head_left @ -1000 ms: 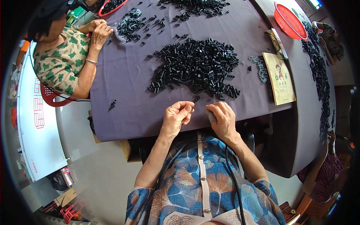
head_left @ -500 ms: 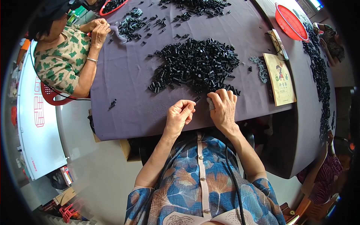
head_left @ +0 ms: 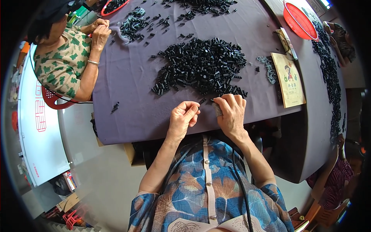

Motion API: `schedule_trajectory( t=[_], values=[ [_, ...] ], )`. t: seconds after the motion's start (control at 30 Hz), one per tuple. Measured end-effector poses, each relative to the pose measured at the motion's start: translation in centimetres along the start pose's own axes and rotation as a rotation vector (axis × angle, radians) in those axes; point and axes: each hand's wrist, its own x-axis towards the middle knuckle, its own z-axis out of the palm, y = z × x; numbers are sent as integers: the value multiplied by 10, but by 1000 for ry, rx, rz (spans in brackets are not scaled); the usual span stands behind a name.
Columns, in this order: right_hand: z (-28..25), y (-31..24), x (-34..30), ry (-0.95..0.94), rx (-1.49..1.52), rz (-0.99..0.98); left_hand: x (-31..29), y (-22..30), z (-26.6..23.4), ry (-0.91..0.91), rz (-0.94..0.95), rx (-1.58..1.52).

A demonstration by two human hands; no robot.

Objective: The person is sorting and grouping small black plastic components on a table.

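Observation:
My left hand [head_left: 182, 119] is closed in a pinch, thumb against forefinger, with a small dark piece [head_left: 198, 109] just showing at the fingertips. To its right, my right hand [head_left: 232, 116] has its fingers bent and pressed together; a grey wrap [head_left: 218, 110] covers part of a finger. Whatever those fingertips hold is too small to name. Just beyond both hands, a big heap of short black cylindrical parts [head_left: 205, 65] lies on the grey-purple cloth [head_left: 131, 116]. One loose black part [head_left: 202, 101] rests between my hands and the heap.
At the left, a person in a leaf-patterned shirt [head_left: 63, 60] works beside a smaller pile [head_left: 133, 25]. A yellow booklet [head_left: 289, 81] lies right of the heap, near grey scraps [head_left: 269, 69]. Farther off stands a red basket [head_left: 299, 21]. More black parts [head_left: 328, 77] line the right-hand table.
My left hand has shifted slightly left, and my right hand slightly right, widening the gap. A black part near the left fingertips now appears apart from them. The heap looks the same.

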Motion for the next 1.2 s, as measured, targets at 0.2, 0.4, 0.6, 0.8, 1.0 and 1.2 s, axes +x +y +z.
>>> schedule_trajectory(
  t=[0.2,0.4,0.6,0.8,1.0,1.2],
  values=[
    [11,-1,0,-29,-37,-2,-1,-2,1,17,15,6],
    [15,-2,7,-22,-23,-39,0,-1,4,40,23,2],
    [33,-9,33,-19,-71,-108,-3,-4,5,92,59,-18],
    [45,-9,40,-115,79,-241,-5,-3,6,107,95,-67],
    [32,3,32,-76,112,-254,-7,-5,2,96,120,-99],
    [23,12,25,-60,93,-217,-7,-10,-1,88,171,-138]
  ],
)
